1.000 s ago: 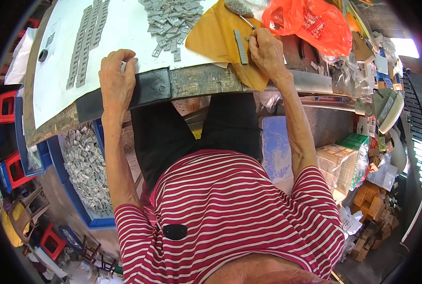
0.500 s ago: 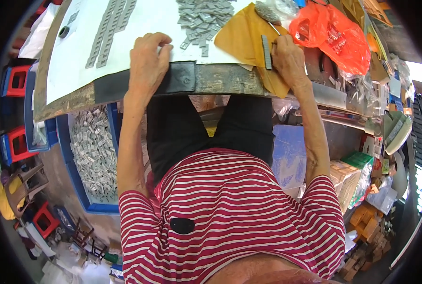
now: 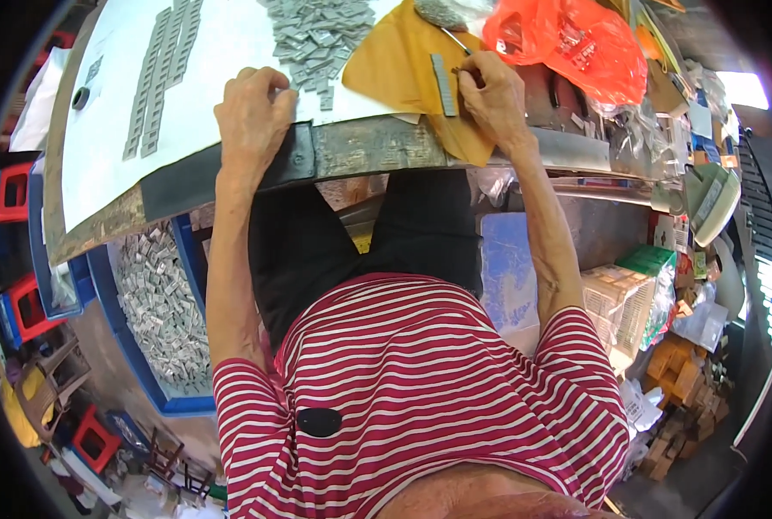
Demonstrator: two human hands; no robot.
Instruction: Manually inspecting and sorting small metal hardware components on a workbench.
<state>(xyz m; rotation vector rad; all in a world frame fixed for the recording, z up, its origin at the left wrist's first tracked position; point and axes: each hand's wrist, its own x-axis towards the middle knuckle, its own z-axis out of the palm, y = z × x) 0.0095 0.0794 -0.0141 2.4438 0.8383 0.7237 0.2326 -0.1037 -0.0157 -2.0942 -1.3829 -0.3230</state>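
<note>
My left hand (image 3: 254,117) rests over the table's near edge with fingers loosely bent. A small gap shows between thumb and forefinger, and nothing is visible in it. Just beyond lies a heap of small grey rectangular pieces (image 3: 321,39). My right hand (image 3: 497,99) is at the brown paper (image 3: 403,65), thumb and forefinger pinched together; what is in the pinch is too small to tell. Right beside those fingertips a narrow grey ridged strip (image 3: 443,85) lies on the paper. A thin metal rod (image 3: 455,41) reaches toward the same fingers.
Long rows of grey pieces (image 3: 163,69) lie on the white sheet (image 3: 100,147), with a black ring (image 3: 80,98) to their left. A red plastic bag (image 3: 576,48) sits at the right. Below the table, a blue bin (image 3: 187,405) holds many small pieces.
The whole view has shifted, so the table appears further left. Against the grey heap, my left hand is a little closer. My right hand stays beside the strip, still pinched.
</note>
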